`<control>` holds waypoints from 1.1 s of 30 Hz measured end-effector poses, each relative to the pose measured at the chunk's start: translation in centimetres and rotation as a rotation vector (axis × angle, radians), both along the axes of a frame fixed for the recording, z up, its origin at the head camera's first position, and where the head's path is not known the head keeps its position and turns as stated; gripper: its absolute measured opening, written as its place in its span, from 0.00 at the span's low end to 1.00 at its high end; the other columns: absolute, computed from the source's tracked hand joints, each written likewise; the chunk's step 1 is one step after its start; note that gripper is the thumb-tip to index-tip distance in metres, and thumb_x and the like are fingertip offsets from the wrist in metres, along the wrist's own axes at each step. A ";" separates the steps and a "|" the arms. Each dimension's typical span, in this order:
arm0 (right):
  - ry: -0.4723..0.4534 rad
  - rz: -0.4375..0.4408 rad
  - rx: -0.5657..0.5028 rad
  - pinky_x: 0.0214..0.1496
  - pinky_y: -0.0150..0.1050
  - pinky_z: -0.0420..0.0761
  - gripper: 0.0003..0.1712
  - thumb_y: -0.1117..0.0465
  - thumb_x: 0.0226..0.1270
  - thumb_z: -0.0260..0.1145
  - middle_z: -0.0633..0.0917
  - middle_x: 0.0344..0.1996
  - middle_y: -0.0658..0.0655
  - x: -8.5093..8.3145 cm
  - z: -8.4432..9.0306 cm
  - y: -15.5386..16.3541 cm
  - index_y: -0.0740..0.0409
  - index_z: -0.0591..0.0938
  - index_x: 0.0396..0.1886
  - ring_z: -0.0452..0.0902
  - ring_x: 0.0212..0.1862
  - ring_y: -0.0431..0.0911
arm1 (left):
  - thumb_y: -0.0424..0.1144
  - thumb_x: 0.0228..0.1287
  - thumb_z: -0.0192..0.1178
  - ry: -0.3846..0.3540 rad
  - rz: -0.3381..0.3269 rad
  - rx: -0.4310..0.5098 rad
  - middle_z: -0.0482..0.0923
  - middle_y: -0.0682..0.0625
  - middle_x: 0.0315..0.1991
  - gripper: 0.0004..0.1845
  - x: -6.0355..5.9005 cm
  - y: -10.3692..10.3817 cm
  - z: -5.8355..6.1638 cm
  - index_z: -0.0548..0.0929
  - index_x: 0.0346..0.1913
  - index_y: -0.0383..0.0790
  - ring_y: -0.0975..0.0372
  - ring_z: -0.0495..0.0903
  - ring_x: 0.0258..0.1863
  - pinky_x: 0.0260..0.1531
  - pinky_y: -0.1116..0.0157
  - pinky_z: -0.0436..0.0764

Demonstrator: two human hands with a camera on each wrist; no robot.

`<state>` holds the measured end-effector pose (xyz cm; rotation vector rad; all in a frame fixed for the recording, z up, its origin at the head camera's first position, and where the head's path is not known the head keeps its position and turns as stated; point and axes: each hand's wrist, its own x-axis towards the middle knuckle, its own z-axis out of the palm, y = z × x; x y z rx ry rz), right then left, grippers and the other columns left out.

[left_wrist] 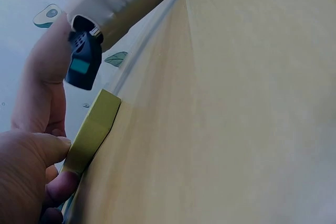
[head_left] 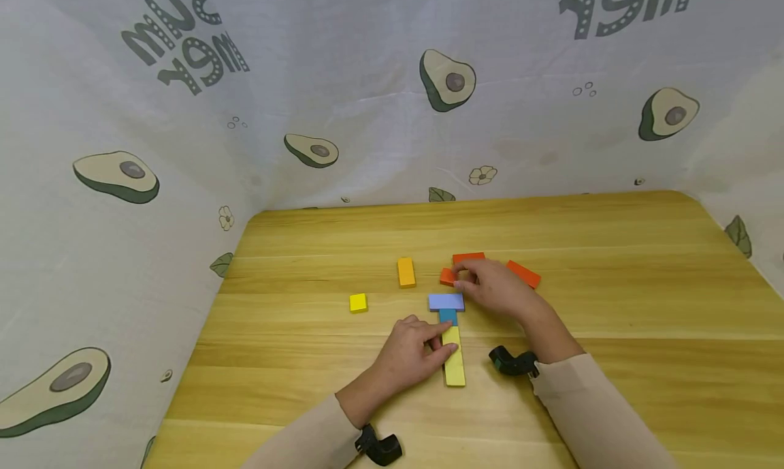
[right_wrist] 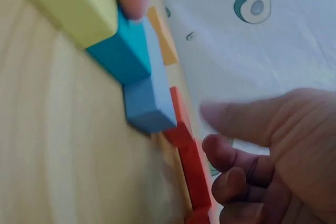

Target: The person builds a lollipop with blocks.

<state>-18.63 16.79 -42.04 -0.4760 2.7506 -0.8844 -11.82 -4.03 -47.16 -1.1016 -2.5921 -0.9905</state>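
A long pale yellow block (head_left: 454,367), a small blue block (head_left: 448,316) and a periwinkle block (head_left: 446,302) lie end to end, the periwinkle one crosswise on top like a T. My left hand (head_left: 404,353) rests its extended index finger near the blue-yellow joint, its thumb on the yellow block (left_wrist: 94,129). Over by the small red block (head_left: 448,276), my right hand (head_left: 499,290) has thumb and index finger apart. Nothing shows between them in the right wrist view, where the periwinkle block (right_wrist: 149,103) stands nearby.
Two longer red blocks lie behind the right hand: one red block (head_left: 468,256) at the back, another red block (head_left: 524,274) to the right. Left of these are an orange block (head_left: 406,273) and a bright yellow block (head_left: 358,303). A patterned cloth (head_left: 367,81) hangs behind the wooden table (head_left: 294,360).
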 end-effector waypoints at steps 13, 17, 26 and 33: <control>0.025 0.025 0.124 0.40 0.45 0.72 0.17 0.62 0.62 0.64 0.76 0.35 0.55 -1.2 0.0 -0.7 0.56 0.78 0.52 0.70 0.36 0.48 | 0.50 0.60 0.61 0.019 -0.001 -0.007 0.70 0.68 0.20 0.19 0.0 0.2 0.1 0.83 0.50 0.42 0.73 0.65 0.21 0.26 0.78 0.62; 0.024 0.017 0.078 0.33 0.39 0.70 0.16 0.58 0.61 0.65 0.75 0.25 0.50 -1.3 -0.3 -0.7 0.58 0.79 0.47 0.68 0.29 0.45 | 0.50 0.60 0.60 0.024 0.002 -0.012 0.70 0.68 0.20 0.19 0.0 0.0 0.1 0.84 0.49 0.42 0.73 0.65 0.21 0.26 0.78 0.62; 0.007 0.052 0.018 0.32 0.38 0.73 0.17 0.55 0.64 0.63 0.76 0.25 0.48 -1.1 -0.5 -2.0 0.60 0.78 0.47 0.70 0.26 0.42 | 0.50 0.61 0.60 0.038 -0.005 -0.014 0.70 0.68 0.20 0.19 0.0 -0.1 0.2 0.84 0.49 0.42 0.74 0.65 0.21 0.26 0.78 0.62; -0.031 0.058 0.039 0.38 0.42 0.75 0.16 0.53 0.65 0.61 0.79 0.30 0.49 -0.9 -0.9 -2.5 0.56 0.79 0.48 0.72 0.31 0.43 | 0.51 0.61 0.59 0.018 0.007 -0.028 0.70 0.68 0.20 0.20 0.0 -0.1 0.1 0.84 0.50 0.43 0.74 0.63 0.22 0.26 0.77 0.61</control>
